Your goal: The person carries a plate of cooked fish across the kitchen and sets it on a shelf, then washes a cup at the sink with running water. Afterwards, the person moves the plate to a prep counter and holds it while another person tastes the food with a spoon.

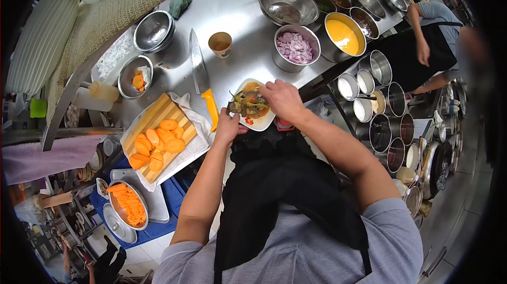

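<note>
A small white plate [264, 123] is in front of my body at the counter's front edge. It carries a cooked dish [249, 102] with green pieces, red bits and brown sauce. My left hand [229, 126] grips the plate's left side, thumb up by the food. My right hand [281, 98] is closed over the plate's right side, its curled fingertips at the food; what they pinch is hidden. To the left lie a knife with a yellow handle [210, 108] and a wooden cutting board [138, 127] bearing cut orange pieces [165, 137].
A paper cup [220, 45], a pot of sliced onions [294, 49] and a pot of yellow liquid [344, 34] stand on the steel counter. Steel bowls [153, 30] are at left. A bowl of orange shreds [128, 206] sits lower left. Another person [430, 46] stands at right.
</note>
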{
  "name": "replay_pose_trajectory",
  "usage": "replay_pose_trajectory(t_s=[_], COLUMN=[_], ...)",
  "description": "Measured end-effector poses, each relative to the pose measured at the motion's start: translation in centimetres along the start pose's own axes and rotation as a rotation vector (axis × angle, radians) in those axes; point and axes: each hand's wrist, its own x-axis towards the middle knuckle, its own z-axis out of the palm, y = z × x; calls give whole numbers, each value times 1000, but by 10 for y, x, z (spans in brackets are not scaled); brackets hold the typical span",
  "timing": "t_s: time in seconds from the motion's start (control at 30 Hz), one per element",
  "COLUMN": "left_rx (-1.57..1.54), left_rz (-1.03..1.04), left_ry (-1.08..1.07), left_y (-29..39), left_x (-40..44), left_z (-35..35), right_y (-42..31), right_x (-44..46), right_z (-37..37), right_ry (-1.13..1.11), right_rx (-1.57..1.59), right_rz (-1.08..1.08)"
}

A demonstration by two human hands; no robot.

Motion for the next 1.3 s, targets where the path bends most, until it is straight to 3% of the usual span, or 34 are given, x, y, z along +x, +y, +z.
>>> replay_pose_trajectory(t_s=[0.13,0.2,0.37,0.87,0.97,1.3], left_rx=[-42,-58,-32,-49,-48,-123], left_rz=[-4,2,-39,-6,-11,34], left_ry=[-36,-52,-56,-48,-47,21], left_y=[2,6,15,22,20,16], left_x=[-2,-7,-6,-9,-4,-5], left_z=[2,2,6,6,3,10], right_y=[4,-2,-27,-8,13,2], right_x=[1,-16,-44,-46,-45,-39], right_z=[-5,-7,2,20,1,-6], right_ry=[25,-189,-151,-41,-140,-228], right_rx=[-30,83,155,85,6,-172], right_rz=[128,181,190,23,-159,42])
